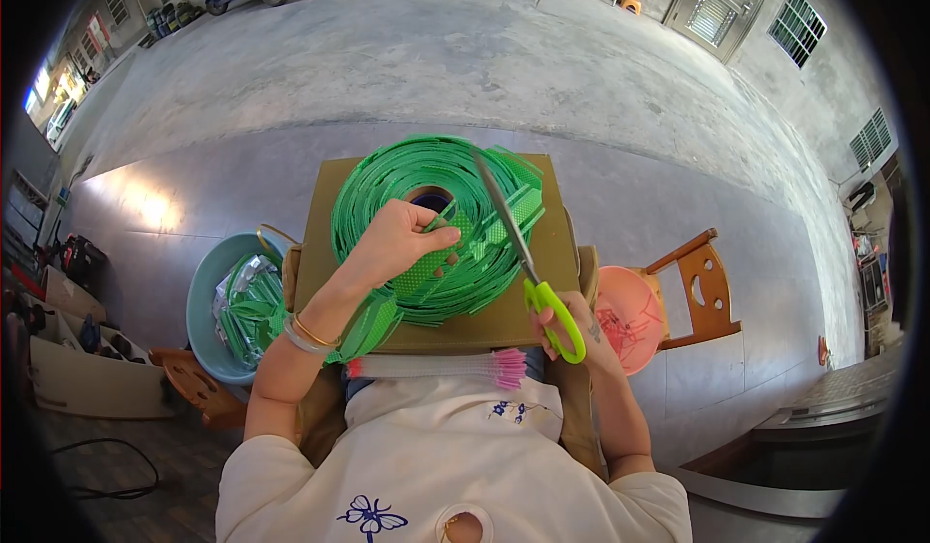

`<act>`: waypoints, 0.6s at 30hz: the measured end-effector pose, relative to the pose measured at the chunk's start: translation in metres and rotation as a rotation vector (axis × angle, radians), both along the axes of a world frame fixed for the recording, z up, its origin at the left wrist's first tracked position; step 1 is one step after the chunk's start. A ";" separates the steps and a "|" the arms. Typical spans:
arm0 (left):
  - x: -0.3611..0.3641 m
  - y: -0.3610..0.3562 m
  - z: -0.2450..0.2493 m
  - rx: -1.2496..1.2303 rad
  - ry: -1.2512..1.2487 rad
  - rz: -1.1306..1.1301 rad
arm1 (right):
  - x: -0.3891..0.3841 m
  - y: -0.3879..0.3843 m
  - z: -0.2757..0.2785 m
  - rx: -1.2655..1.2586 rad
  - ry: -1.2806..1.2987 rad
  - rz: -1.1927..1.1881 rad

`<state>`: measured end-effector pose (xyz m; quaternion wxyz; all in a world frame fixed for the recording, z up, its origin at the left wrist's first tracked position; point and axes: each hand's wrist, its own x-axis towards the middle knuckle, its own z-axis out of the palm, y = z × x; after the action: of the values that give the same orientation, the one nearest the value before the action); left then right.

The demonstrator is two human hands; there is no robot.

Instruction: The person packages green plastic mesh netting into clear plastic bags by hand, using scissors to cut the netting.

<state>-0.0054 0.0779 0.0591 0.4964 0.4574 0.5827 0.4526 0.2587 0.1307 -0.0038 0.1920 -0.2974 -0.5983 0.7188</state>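
A large coil of green dotted ribbon (373, 189) lies flat on a brown board (320, 281) in front of me, with a dark hole at its middle. My left hand (412, 243), over the coil, pinches a strip of that green ribbon between thumb and fingers. Loose folded ends hang below its wrist and to the right of the coil. The scissors (506, 216), with lime-green handles, are in my right hand (579, 328) at the board's right edge. Their blades point up and away over the coil's right side and look close together.
Across my lap lies a bundle of thin clear sticks (436, 366) with pink ends. A blue basin (201, 296) with green pieces and silvery packets stands at left. At right, a pink basin (618, 281) holding pinkish pieces stands by a wooden chair (712, 296).
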 end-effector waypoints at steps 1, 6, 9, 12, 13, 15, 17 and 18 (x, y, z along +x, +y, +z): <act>-0.002 -0.001 0.004 -0.019 0.019 -0.027 | 0.000 0.002 0.000 0.029 -0.037 -0.107; -0.022 -0.021 0.036 -0.039 0.068 -0.148 | 0.004 0.030 0.000 0.886 -0.527 -0.545; -0.027 -0.035 0.060 0.084 -0.010 -0.106 | 0.015 0.034 -0.027 0.984 -0.648 -0.525; -0.027 -0.041 0.087 0.213 -0.073 -0.091 | 0.015 0.031 -0.038 0.937 -0.777 -0.455; -0.025 -0.042 0.097 0.253 -0.067 -0.095 | 0.013 0.029 -0.038 0.885 -0.831 -0.413; -0.018 -0.040 0.116 0.336 -0.054 -0.101 | 0.013 0.029 -0.039 0.944 -0.762 -0.396; -0.007 -0.034 0.130 0.421 -0.008 -0.104 | 0.007 0.029 -0.013 1.014 -0.688 -0.324; -0.001 -0.029 0.134 0.462 0.017 -0.106 | -0.001 0.030 0.010 0.920 -0.498 -0.293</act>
<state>-0.0060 0.0488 0.1930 0.3968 0.5925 0.4429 0.5434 0.2582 0.1611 0.0063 0.2532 -0.4242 -0.8308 0.2563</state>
